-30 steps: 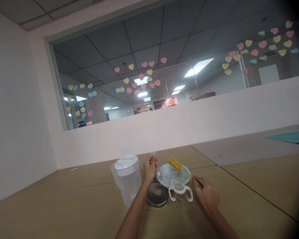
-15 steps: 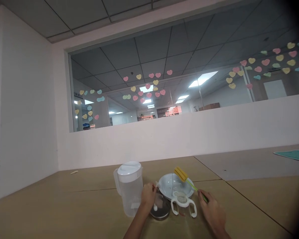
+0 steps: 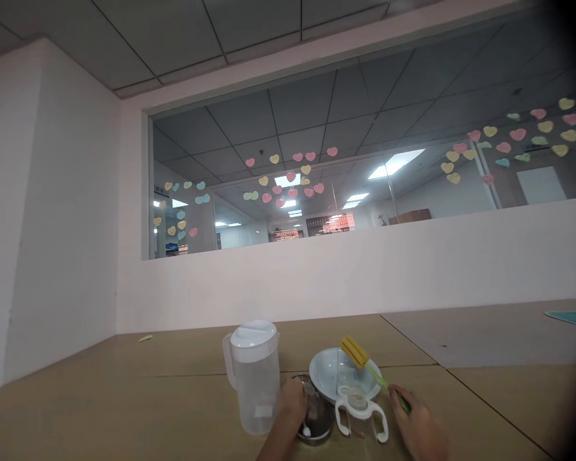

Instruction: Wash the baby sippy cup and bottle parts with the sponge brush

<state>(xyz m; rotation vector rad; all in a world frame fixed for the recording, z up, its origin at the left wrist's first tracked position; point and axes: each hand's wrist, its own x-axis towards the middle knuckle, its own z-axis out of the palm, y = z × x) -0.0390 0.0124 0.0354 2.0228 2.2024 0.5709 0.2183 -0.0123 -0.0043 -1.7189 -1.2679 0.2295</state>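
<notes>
Head view: the right hand (image 3: 420, 419) is closed round the handle end of the yellow brush (image 3: 356, 353), which slants away to the left over the white bowl (image 3: 320, 370), with the two-handled white collar (image 3: 360, 412) just left of that grip. The left hand (image 3: 294, 404), fingers curled, is at the metal dish (image 3: 324, 417), a small white bulb (image 3: 306, 431) just below; whether it grips anything I cannot tell, and the lidded pitcher (image 3: 255, 381) stands to its left.

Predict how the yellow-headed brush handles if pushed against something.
Its yellow head looks like foam, so probably soft and squashy. Likely light: the right hand holds it out from the green handle end. The thin green stem looks straight, so fairly stiff, but may flex under a hard push.
</notes>
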